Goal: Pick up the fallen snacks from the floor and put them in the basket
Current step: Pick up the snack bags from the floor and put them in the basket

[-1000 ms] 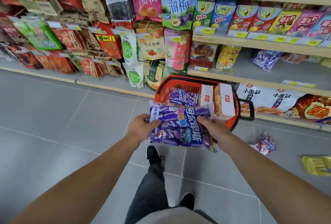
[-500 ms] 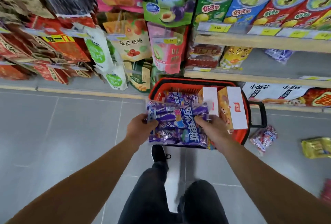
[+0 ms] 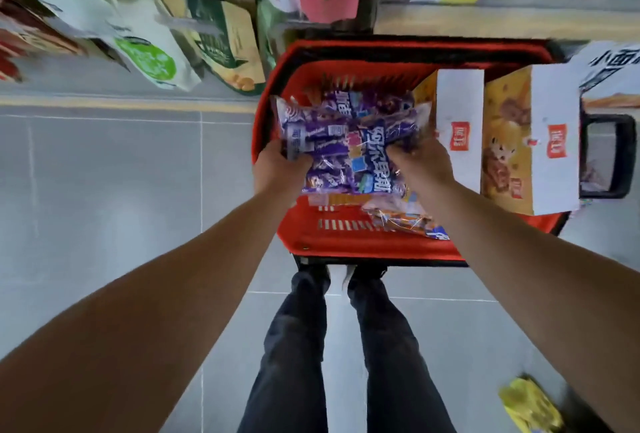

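Fingers [image 3: 301, 164] of both hands grip purple snack bag [image 3: 346, 148] inside red basket [image 3: 346, 245]

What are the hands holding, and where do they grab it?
Both hands hold one purple candy bag over the red basket: the left hand grips its left edge, the right hand its right edge.

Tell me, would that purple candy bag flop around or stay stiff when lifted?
Probably floppy: the purple candy bag looks crinkled and bulges unevenly between the left hand and right hand, which hold its two sides. Its shiny film may be slippery. It seems filled with loose small pieces, so the contents would likely shift.
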Tool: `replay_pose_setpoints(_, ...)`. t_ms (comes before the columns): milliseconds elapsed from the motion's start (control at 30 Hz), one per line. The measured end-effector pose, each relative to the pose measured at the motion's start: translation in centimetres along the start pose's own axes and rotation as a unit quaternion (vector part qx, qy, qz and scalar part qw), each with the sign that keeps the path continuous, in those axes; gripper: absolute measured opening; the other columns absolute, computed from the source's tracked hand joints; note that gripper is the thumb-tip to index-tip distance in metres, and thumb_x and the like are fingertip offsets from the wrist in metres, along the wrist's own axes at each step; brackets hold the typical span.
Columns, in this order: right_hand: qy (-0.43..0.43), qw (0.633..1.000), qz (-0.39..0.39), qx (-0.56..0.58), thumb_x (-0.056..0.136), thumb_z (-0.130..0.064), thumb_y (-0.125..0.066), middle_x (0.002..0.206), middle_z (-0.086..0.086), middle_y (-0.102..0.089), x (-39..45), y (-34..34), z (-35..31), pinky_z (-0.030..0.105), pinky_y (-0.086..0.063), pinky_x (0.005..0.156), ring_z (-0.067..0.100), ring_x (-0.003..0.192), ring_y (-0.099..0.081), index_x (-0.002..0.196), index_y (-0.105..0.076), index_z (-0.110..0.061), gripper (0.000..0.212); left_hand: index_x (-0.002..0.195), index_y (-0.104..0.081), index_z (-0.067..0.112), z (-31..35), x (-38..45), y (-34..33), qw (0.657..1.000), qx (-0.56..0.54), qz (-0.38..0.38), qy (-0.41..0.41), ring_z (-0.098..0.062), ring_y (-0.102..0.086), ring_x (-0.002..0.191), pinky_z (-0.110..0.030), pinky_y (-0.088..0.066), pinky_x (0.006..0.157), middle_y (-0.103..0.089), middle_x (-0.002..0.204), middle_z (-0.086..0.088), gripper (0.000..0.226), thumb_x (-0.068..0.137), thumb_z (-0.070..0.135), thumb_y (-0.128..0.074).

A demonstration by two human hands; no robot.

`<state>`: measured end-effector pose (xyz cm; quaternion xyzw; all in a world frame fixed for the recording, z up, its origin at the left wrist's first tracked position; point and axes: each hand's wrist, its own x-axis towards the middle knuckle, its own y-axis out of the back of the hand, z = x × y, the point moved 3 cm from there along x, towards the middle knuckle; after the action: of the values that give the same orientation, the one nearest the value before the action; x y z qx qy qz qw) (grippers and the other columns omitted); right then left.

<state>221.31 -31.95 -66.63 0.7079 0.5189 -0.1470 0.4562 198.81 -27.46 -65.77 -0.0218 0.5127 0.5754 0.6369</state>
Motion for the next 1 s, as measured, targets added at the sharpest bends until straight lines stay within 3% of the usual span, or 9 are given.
replay_pose_setpoints(100, 0.012, 1.0, 0.007, 0.004, 0.077, -0.041, -0.071, 0.103, -0.006, -0.071, 2.9, -1.6, 1.4, 0.036, -0.054, 0.081, 0.014, 0.091, -0.068, 0.119, -0.061, -0.018, 0.048, 0.114, -0.059, 0.023, -0.4, 2.4, -2.7, 1.0, -0.012, 0.013, -0.003, -0.01, -0.059, 0.07, -0.025, -0.043, 0.055, -0.064, 0.09, 0.007, 0.026, 0.088, 0.028, -0.062)
replay_pose_setpoints(233, -0.017, 0.999, -0.035, -0.027, 0.072, -0.047, -0.076, 0.123, -0.005, -0.062, 3.3, -3.6, 4.4, 0.034, -0.049, 0.091, 0.021, 0.109, -0.064, 0.139, -0.04, -0.017, 0.081, 0.115, -0.055, 0.019, -3.0, 3.7, -6.4, 0.999, 0.024, -0.019, 0.015, -0.002, -0.052, 0.063, -0.02, -0.034, 0.047, -0.06, 0.087, 0.008, 0.024, 0.092, 0.022, -0.061)
replay_pose_setpoints(400, -0.011, 0.986, -0.092, -0.14, 0.09, -0.038, -0.069, 0.133, 0.008, -0.058, 2.5, -4.7, 5.7, 0.024, -0.034, 0.082, 0.032, 0.12, -0.057, 0.139, -0.04, -0.01, 0.064, 0.109, -0.055, 0.018, -7.4, 3.0, -8.4, 0.993, 0.074, -0.08, 0.053, -0.006, -0.059, 0.056, -0.018, -0.037, 0.042, -0.066, 0.082, 0.001, 0.018, 0.095, 0.028, -0.057)
replay_pose_setpoints(600, -0.077, 0.951, -0.128, -0.27, 0.094, -0.056, -0.052, 0.114, 0.016, -0.062, 4.9, -6.2, 5.9, 0.031, -0.04, 0.074, 0.031, 0.092, -0.058, 0.125, -0.046, -0.002, 0.062, 0.082, -0.055, 0.015, -6.1, 5.5, -8.4, 0.979, 0.144, -0.124, 0.073, -0.012, -0.054, 0.053, -0.022, -0.037, 0.042, -0.058, 0.07, -0.001, 0.017, 0.095, 0.026, -0.057)
replay_pose_setpoints(700, -0.08, 0.933, -0.152, -0.316, 0.094, -0.061, -0.046, 0.087, 0.008, -0.063, 5.7, -6.4, 6.4, 0.03, -0.043, 0.065, 0.023, 0.072, -0.057, 0.098, -0.053, -0.01, 0.052, 0.092, -0.058, 0.007, -5.7, 6.6, -8.7, 0.968, 0.168, -0.157, 0.101, -0.014, -0.058, 0.053, -0.019, -0.04, 0.035, -0.062, 0.077, -0.007, 0.016, 0.096, 0.023, -0.056)
replay_pose_setpoints(767, -0.089, 0.92, -0.165, -0.343, 0.091, -0.068, -0.043, 0.092, 0.009, -0.066, 5.4, -6.0, 6.2, 0.033, -0.051, 0.073, 0.027, 0.078, -0.061, 0.097, -0.057, -0.012, 0.058, 0.094, -0.056, 0.007, -5.8, 6.7, -8.8, 0.966, 0.164, -0.165, 0.115, -0.014, -0.057, 0.051, -0.017, -0.039, 0.032, -0.061, 0.077, -0.008, 0.015, 0.097, 0.022, -0.056)
replay_pose_setpoints(867, -0.017, 0.92, -0.062, -0.387, 0.084, -0.069, -0.058, 0.128, 0.013, -0.055, 4.5, -5.1, 5.2, 0.044, -0.05, 0.095, 0.035, 0.115, -0.057, 0.135, -0.043, -0.01, 0.08, 0.121, -0.049, 0.015, -6.2, 6.4, -8.9, 0.981, 0.181, -0.073, 0.017, -0.013, -0.062, 0.082, -0.027, -0.056, 0.067, -0.061, 0.111, 0.0, 0.033, 0.092, 0.025, -0.06)
replay_pose_setpoints(933, 0.14, 0.909, -0.011, -0.392, 0.08, -0.055, -0.074, 0.151, 0.013, -0.032, 3.7, -4.8, 3.5, 0.046, -0.043, 0.107, 0.036, 0.138, -0.038, 0.149, -0.024, -0.014, 0.094, 0.149, -0.021, 0.025, -6.1, 5.1, -8.7, 0.974, 0.202, -0.018, -0.103, -0.023, -0.045, 0.127, -0.042, -0.047, 0.101, -0.036, 0.146, 0.0, 0.076, 0.086, 0.025, -0.065)
replay_pose_setpoints(1000, 0.258, 0.865, -0.094, -0.419, 0.079, -0.048, -0.077, 0.161, 0.009, -0.013, 3.4, -5.3, 2.8, 0.049, -0.033, 0.116, 0.036, 0.15, -0.016, 0.155, -0.017, -0.021, 0.101, 0.153, -0.004, 0.035, -5.6, 4.2, -8.6, 0.935, 0.283, -0.056, -0.208, -0.034, -0.01, 0.149, -0.054, -0.029, 0.114, -0.007, 0.163, 0.0, 0.095, 0.084, 0.036, -0.069)
